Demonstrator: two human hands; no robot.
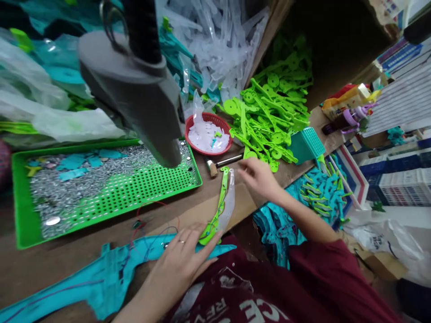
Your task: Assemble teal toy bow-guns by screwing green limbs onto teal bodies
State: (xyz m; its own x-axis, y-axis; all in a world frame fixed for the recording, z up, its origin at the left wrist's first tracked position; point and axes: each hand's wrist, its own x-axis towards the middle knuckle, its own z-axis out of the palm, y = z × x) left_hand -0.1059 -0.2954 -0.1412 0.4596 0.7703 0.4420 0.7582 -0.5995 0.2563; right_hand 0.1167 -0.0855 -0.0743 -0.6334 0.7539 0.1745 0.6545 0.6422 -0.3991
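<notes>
The left hand [180,260] pins the near end of a green-and-clear plastic strip [220,204] against the tabletop [188,206], fingers pressed together on it — the strip's long axis runs away from the body toward the red bowl [208,133]. The right hand [257,178] hovers just beside the strip's far tip, fingers spread and holding nothing, the heap of green parts [269,112] just beyond it. White letters on the maroon shirt [269,291] appear upside down and only partly — not readable for sure.
</notes>
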